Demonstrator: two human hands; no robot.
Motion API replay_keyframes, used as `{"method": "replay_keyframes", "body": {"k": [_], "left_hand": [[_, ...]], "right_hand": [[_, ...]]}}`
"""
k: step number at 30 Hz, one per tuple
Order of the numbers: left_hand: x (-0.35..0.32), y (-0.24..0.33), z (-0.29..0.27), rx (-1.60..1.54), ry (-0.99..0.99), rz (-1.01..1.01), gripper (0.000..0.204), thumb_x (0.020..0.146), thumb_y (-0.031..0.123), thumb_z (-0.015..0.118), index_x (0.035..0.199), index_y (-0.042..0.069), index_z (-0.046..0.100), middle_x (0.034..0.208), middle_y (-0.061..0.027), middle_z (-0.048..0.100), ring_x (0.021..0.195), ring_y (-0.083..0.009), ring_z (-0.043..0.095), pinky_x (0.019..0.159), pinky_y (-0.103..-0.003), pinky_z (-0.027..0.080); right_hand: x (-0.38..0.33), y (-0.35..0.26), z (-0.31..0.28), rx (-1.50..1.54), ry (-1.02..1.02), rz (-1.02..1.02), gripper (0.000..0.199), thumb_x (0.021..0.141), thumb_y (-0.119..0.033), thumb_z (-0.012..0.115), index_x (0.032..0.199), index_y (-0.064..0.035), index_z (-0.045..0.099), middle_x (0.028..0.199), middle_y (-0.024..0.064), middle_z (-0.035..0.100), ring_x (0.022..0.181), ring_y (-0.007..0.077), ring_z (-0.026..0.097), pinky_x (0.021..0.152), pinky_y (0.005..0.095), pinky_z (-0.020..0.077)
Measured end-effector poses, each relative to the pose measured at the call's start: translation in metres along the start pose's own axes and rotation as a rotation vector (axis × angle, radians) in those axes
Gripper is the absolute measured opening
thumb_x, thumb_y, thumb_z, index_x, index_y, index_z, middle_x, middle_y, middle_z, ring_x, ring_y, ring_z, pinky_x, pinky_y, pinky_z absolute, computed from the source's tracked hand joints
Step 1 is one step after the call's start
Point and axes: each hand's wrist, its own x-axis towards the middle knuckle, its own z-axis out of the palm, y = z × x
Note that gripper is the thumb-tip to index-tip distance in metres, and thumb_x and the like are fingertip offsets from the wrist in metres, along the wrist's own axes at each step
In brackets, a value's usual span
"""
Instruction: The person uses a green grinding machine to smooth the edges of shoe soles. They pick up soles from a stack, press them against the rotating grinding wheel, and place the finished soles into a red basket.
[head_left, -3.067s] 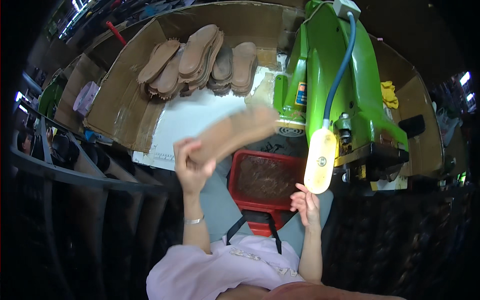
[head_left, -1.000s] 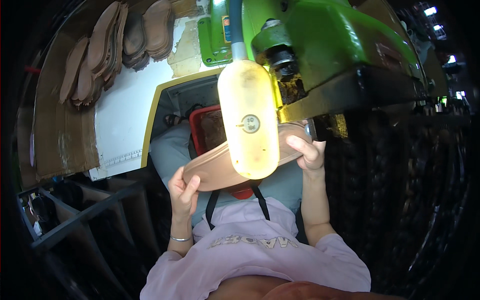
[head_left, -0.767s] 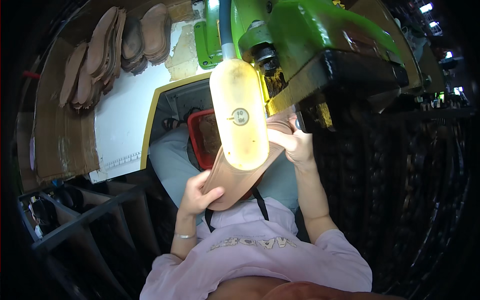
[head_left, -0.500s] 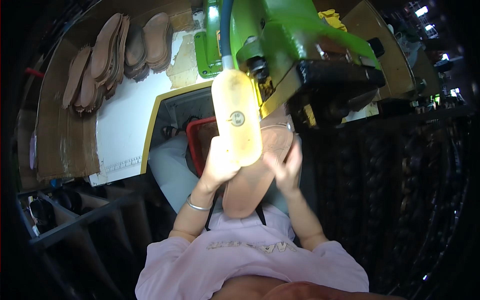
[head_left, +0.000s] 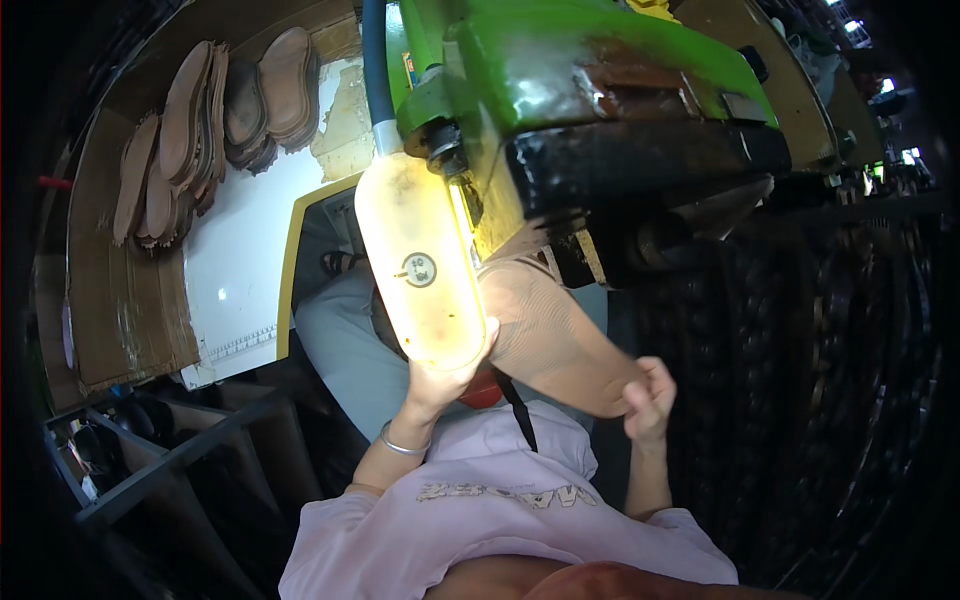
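Observation:
A brown shoe insole (head_left: 560, 345) lies at a slant under the head of a green and black machine (head_left: 600, 110), its far end close to the machine's working parts. My right hand (head_left: 648, 402) is closed on the insole's near right end, thumb and fingers pinching the rim. At the insole's left edge is my left hand (head_left: 445, 382), closed, with the thumb against that edge. A glowing oblong lamp (head_left: 425, 280) on a dark blue stem covers most of the left fingers.
Several stacked brown insoles (head_left: 185, 120) stand at the left inside a cardboard box (head_left: 120, 320) on a white tabletop (head_left: 225, 270) with a yellow edge. A metal rack (head_left: 180, 450) sits below it. Dark hanging goods (head_left: 800, 380) fill the right side.
The insole has swung round, its near end moving from lower middle to the right. My right hand went from its right side to that end. The view has shifted.

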Motion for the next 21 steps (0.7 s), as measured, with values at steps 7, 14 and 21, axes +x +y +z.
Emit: {"method": "replay_keyframes", "body": {"k": [7, 14, 21], "left_hand": [[0.030, 0.005, 0.007, 0.169, -0.044, 0.129, 0.031, 0.080, 0.000, 0.065, 0.110, -0.006, 0.060, 0.102, -0.0085, 0.065, 0.086, -0.0106, 0.061, 0.079, -0.024, 0.048], [0.035, 0.030, -0.019, -0.055, -0.079, 0.135, 0.033, 0.078, -0.001, 0.067, 0.110, -0.005, 0.060, 0.105, -0.0109, 0.065, 0.092, -0.0153, 0.062, 0.080, -0.027, 0.050], [0.015, 0.030, -0.082, -0.131, 0.129, 0.021, 0.029, 0.077, -0.004, 0.064, 0.106, -0.006, 0.061, 0.100, -0.0119, 0.067, 0.090, -0.0148, 0.063, 0.084, -0.027, 0.049]], "right_hand": [[0.098, -0.057, 0.026, -0.045, 0.142, -0.285, 0.033, 0.086, -0.012, 0.061, 0.113, 0.0048, 0.053, 0.103, 0.0097, 0.061, 0.098, 0.0153, 0.057, 0.089, 0.0257, 0.0427], [0.169, -0.062, 0.062, 0.016, -0.154, -0.282, 0.030, 0.088, -0.012, 0.056, 0.114, 0.0012, 0.051, 0.097, 0.0057, 0.061, 0.077, 0.0071, 0.057, 0.065, 0.0186, 0.0456], [0.146, -0.047, 0.108, 0.029, -0.412, -0.181, 0.012, 0.090, -0.005, 0.050, 0.099, 0.0022, 0.052, 0.078, 0.0080, 0.061, 0.047, 0.0089, 0.055, 0.035, 0.0194, 0.0405]]}}
